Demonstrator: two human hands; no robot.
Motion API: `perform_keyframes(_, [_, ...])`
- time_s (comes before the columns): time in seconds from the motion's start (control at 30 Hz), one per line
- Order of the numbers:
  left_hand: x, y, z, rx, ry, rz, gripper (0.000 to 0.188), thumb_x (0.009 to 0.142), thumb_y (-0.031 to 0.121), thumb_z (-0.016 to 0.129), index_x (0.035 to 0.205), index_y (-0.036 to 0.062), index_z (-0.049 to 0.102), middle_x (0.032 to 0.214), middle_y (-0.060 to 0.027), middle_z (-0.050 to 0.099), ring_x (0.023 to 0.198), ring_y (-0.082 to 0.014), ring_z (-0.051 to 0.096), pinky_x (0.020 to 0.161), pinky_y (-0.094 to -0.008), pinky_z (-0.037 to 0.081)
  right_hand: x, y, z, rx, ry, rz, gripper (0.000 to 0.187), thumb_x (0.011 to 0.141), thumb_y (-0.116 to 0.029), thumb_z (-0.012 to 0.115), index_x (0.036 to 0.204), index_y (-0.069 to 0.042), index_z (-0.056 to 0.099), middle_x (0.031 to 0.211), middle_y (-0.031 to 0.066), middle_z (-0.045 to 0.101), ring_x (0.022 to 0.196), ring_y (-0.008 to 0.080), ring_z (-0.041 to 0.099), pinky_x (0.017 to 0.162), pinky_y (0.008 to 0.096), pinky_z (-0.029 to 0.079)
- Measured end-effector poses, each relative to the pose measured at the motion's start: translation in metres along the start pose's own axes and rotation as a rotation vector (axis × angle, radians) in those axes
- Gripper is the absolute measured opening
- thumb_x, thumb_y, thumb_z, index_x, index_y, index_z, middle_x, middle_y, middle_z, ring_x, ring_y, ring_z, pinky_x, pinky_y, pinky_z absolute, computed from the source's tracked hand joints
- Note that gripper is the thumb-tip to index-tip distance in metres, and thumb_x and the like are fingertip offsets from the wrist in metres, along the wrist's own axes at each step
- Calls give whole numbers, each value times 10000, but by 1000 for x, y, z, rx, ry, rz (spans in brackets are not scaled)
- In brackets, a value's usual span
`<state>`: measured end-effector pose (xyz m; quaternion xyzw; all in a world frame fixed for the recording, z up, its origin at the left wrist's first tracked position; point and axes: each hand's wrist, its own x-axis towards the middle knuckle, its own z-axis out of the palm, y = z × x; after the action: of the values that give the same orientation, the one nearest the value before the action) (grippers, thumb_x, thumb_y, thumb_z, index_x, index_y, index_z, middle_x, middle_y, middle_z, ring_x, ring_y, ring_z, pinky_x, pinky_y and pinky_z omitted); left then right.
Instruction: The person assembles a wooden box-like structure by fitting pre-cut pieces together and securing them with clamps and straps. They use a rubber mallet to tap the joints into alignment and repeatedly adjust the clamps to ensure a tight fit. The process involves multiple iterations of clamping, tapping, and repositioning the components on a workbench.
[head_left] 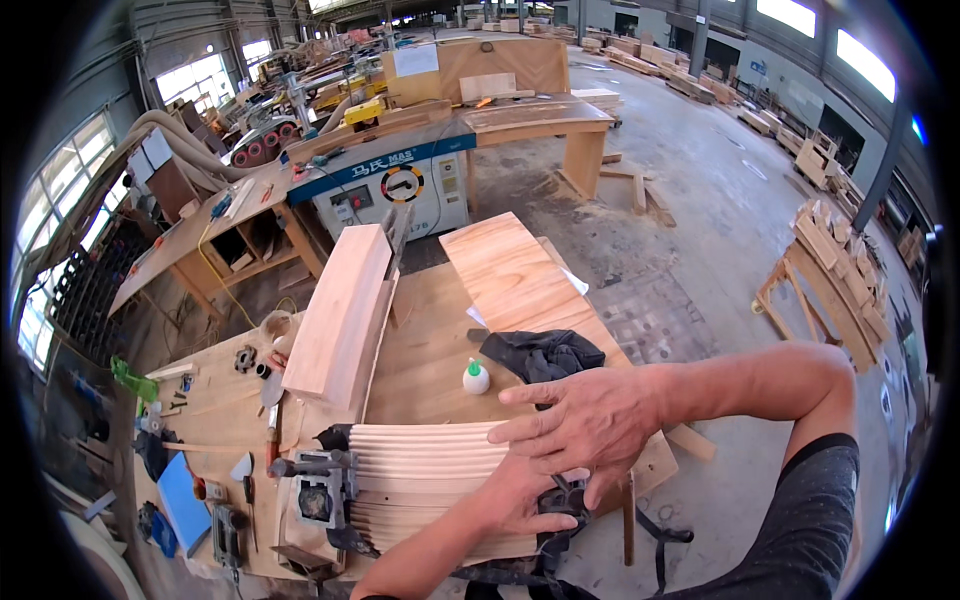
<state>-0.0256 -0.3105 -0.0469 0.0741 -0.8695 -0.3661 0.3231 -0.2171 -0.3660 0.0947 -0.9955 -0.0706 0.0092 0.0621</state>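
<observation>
A bundle of pale ribbed wood strips [425,462] lies near the bench's front edge. At its right end, my left hand [515,497] closes round a dark fitting [566,497], its thumb in view and its fingers partly covered. My right hand [580,425] reaches over it from the right, fingers stretched out and apart, thumb beside the fitting. A grey metal clamp [322,492] with black parts sits at the strips' left end. Beyond my hands are a crumpled dark cloth [545,355] and a small white bottle [477,378] with a green tip.
A thick wooden beam [340,305] and a flat wood board [515,265] lie across the workbench [425,360]. Hand tools, among them a scraper [244,468], crowd its left side. A black strap [662,535] hangs off the right. Behind stands a blue-and-white machine [395,190].
</observation>
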Motion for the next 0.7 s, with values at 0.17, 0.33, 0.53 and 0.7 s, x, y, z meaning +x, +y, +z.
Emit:
perform_keyframes(0.17, [0, 3, 0, 6, 82, 30, 660, 796, 371, 797, 1335, 36, 614, 1344, -192, 614, 1291, -422, 526, 1077, -518, 427, 8, 6, -2, -48, -62, -108, 656, 819, -624, 656, 1052, -14, 712, 1113, 130, 668, 1295, 343, 518, 1247, 581, 191])
perform_keyframes(0.33, [-8, -6, 11, -73, 178, 23, 596, 800, 289, 767, 1310, 19, 614, 1256, -167, 665, 1208, -372, 608, 1017, -462, 488, 14, 15, 16, -108, 9, -182, 668, 801, -676, 601, 974, -37, 696, 1010, 109, 662, 1116, 328, 551, 1188, 558, 282])
perform_keyframes(0.53, [1, 1, 9, -63, 208, 36, 516, 799, 245, 743, 1249, 11, 647, 1155, -159, 699, 1164, -379, 630, 996, -445, 501, 11, 11, 26, -239, 40, -185, 675, 780, -703, 584, 935, -52, 671, 929, 84, 628, 1014, 307, 535, 1023, 473, 377])
perform_keyframes(0.7, [-5, -10, 14, 15, 171, 25, 471, 803, 364, 707, 1164, 62, 703, 1166, -121, 684, 1203, -410, 566, 964, -491, 446, -9, -27, 23, -208, 46, 197, 668, 784, -701, 601, 970, -61, 654, 909, 85, 622, 938, 272, 539, 898, 395, 385])
